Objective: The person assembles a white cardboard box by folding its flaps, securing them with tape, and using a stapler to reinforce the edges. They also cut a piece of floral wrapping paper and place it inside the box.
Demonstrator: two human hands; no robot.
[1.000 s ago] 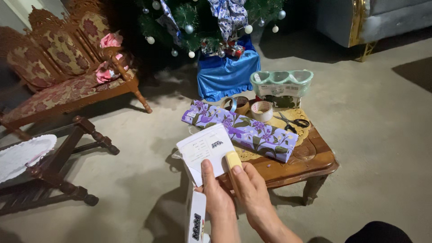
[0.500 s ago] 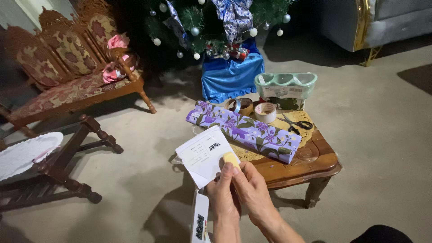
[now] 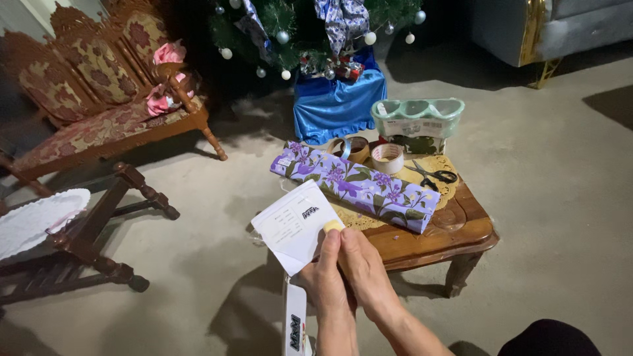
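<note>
Head view: both hands on a white paper sheet w/ small yellow tab.
Left hand [image 3: 328,280] & right hand [image 3: 364,273] fingers pinch the white paper sheet [image 3: 293,226] at its yellow tab [image 3: 333,226], raised clear of the low wooden table [image 3: 428,234] for a firm grip.

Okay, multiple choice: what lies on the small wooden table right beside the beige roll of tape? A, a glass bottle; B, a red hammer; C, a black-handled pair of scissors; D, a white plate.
C: the black-handled pair of scissors lies on the yellowish doily, just right of the beige roll of tape on the small wooden table; no hammer, bottle or plate is on the table.
</note>
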